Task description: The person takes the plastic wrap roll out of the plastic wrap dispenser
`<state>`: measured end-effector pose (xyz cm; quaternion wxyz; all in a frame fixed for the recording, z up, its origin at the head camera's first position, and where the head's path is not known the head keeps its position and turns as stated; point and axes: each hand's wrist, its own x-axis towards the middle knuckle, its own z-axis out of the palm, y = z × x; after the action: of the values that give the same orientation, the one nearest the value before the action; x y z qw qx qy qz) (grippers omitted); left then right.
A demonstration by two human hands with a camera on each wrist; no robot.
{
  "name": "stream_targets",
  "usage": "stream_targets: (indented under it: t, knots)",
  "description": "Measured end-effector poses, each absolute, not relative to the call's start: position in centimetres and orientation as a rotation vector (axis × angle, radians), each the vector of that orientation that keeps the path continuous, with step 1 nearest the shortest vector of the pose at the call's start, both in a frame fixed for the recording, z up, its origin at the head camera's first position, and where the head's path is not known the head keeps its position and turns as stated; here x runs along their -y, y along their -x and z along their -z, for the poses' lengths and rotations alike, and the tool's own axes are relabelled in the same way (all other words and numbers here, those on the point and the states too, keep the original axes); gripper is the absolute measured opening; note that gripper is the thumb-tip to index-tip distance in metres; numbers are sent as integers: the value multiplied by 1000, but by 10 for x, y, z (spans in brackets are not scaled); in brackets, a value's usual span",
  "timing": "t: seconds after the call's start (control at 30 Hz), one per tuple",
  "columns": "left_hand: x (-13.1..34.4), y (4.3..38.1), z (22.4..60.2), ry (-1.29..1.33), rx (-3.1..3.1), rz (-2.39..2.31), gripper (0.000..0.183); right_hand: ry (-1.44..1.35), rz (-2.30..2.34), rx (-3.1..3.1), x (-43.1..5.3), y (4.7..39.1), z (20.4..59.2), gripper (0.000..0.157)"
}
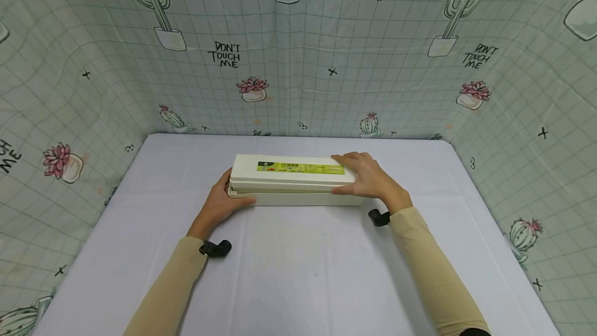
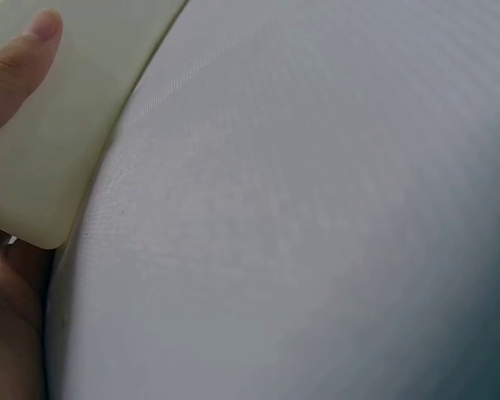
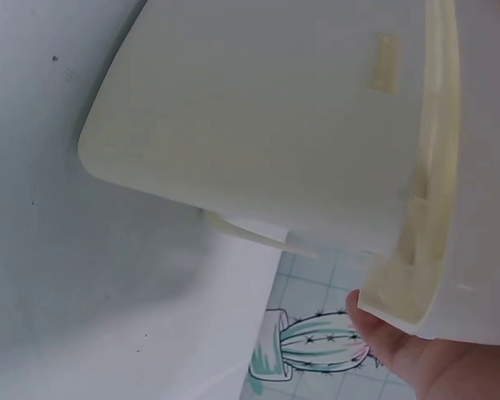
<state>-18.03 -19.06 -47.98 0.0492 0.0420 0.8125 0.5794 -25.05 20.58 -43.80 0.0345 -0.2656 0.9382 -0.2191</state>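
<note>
A long white plastic cling film box (image 1: 298,199) lies crosswise on the table, with a green and yellow label on its lid (image 1: 247,169). The lid sits slightly raised, and a gap parts it from the base at the right end. My left hand (image 1: 218,205) grips the box's left end, thumb on the front wall and the other fingers round the end, partly hidden. With thumb in front and fingers over the far side, my right hand (image 1: 371,179) holds the lid near its right end. In the right wrist view, fingers (image 3: 392,342) touch the lid's edge. The box's inside is mostly hidden.
A white cloth covers the table (image 1: 289,268). Behind and at both sides hangs a checked curtain (image 1: 308,40) printed with cacti. Each wrist wears a black camera, the left one (image 1: 216,248) and the right one (image 1: 379,217).
</note>
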Motion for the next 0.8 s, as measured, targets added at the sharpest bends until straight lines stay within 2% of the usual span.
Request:
stream_targets:
  t: [0.1, 0.33, 0.8]
  knots:
    - [192, 182, 481, -121, -2467, -1762, 106, 819, 678, -2889, -207, 251, 438, 91]
    - [201, 196, 514, -134, -2520, -1750, 110, 792, 713, -2900, -209, 245, 437, 92]
    - [202, 197, 515, -105, -2565, -1686, 109, 712, 797, -2972, -218, 240, 437, 92]
